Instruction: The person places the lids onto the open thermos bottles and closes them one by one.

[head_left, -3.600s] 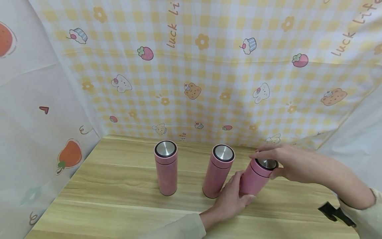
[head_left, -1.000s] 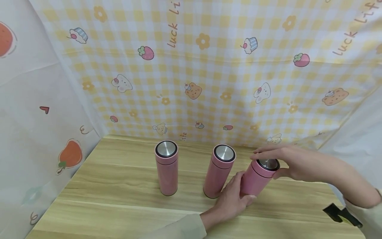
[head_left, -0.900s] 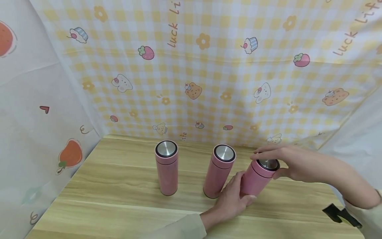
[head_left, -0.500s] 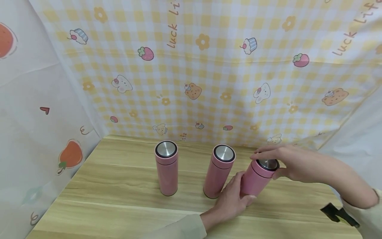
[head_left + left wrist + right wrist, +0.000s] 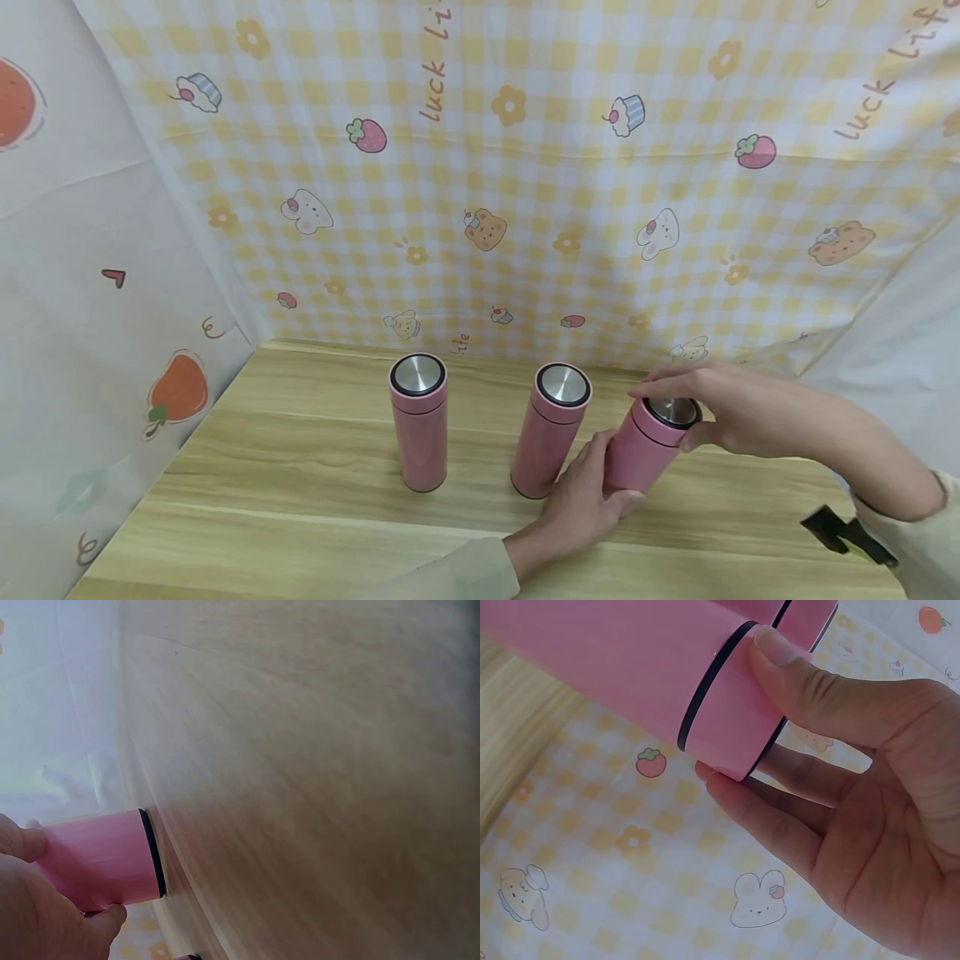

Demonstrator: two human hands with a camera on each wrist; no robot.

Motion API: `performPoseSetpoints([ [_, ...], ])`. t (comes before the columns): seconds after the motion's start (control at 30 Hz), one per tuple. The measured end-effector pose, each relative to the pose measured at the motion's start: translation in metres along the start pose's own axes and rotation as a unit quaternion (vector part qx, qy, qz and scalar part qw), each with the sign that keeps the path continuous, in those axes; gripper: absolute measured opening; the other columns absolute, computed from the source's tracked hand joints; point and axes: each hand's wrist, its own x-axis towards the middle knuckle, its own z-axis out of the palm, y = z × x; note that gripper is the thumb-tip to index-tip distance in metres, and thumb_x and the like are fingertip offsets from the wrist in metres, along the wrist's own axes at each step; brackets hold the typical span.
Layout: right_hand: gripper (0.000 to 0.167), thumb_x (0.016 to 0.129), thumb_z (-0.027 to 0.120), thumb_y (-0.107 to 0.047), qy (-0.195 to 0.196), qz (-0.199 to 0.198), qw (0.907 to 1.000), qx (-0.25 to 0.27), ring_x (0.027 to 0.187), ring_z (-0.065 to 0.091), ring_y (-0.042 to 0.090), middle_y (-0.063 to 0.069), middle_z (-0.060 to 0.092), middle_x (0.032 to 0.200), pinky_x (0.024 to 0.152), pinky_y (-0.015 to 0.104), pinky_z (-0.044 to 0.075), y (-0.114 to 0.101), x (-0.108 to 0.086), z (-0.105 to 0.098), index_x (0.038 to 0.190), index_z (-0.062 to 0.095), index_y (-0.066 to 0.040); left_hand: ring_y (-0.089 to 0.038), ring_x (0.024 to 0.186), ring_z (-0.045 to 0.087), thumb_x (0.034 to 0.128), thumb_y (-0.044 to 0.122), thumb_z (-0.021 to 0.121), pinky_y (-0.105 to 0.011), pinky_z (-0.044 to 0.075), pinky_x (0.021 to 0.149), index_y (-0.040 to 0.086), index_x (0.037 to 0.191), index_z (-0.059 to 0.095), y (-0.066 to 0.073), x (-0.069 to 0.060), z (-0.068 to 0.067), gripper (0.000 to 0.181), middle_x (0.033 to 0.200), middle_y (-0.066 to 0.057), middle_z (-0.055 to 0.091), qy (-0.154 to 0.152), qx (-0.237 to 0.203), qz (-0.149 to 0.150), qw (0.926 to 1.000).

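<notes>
Three pink thermos flasks with black rings and silver lid tops stand in a row on the table. My left hand (image 5: 585, 504) grips the lower body of the rightmost flask (image 5: 641, 462), and its black base (image 5: 153, 853) is at the tabletop in the left wrist view. Thumb and fingers of my right hand (image 5: 738, 408) pinch that flask's lid (image 5: 739, 712) from above, on the rim side of the black seam. The middle flask (image 5: 547, 442) stands just left of my left hand; the left flask (image 5: 420, 442) is farther off, touched by neither hand.
The wood-grain table (image 5: 300, 467) runs back to a yellow-checked cloth (image 5: 480, 167) hung behind it. A white printed cloth (image 5: 112, 250) closes off the left side. A black strap piece (image 5: 847, 537) sits by my right sleeve.
My right hand and forearm have shifted slightly, first to the right and then back left, while staying on the lid. My left hand and the other two flasks hold their places.
</notes>
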Motion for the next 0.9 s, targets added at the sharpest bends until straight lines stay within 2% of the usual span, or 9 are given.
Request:
performPoseSetpoints([
  [0.2,0.063,0.077,0.091,-0.014,0.005,-0.001,1.0,-0.004,0.112,0.065,0.03,0.008,0.063,0.132,0.083,0.041,0.059,-0.0005,0.0009,0.0003,0.134,0.066,-0.011,-0.003,0.116,0.051,0.0945,0.032,0.075,-0.03,0.048,0.098,0.027,0.148,0.037,0.0008,0.0001,0.0,0.066,0.133,0.012,0.051,-0.003,0.0,-0.008,1.0],
  [0.63,0.063,0.078,0.09,-0.021,0.01,0.01,0.9997,-0.022,0.105,0.067,0.025,0.013,0.064,0.131,0.081,0.04,0.059,-0.0046,0.0036,-0.0003,0.133,0.065,-0.004,-0.003,0.115,0.052,0.094,0.032,0.076,-0.029,0.049,0.096,0.025,0.148,0.038,0.0003,0.0004,0.0006,0.066,0.131,0.012,0.052,0.003,0.003,-0.006,1.0],
  [0.73,0.063,0.079,0.09,-0.024,0.01,0.016,0.9995,-0.027,0.093,0.066,0.014,0.013,0.064,0.131,0.074,0.034,0.058,-0.0058,0.0044,-0.0003,0.133,0.065,-0.003,-0.003,0.114,0.052,0.0938,0.032,0.076,-0.029,0.049,0.096,0.025,0.148,0.038,0.0002,0.0003,0.0005,0.066,0.131,0.011,0.052,0.004,0.004,-0.005,1.0],
  [0.9,0.063,0.08,0.089,-0.025,0.007,0.036,0.9991,-0.021,0.074,0.053,0.003,0.011,0.064,0.127,0.062,0.025,0.049,-0.0081,0.0048,-0.0007,0.132,0.065,-0.002,-0.003,0.115,0.051,0.0938,0.032,0.076,-0.029,0.048,0.097,0.026,0.148,0.038,-0.0002,0.0006,0.0009,0.067,0.131,0.012,0.051,0.0,0.005,-0.008,1.0],
])
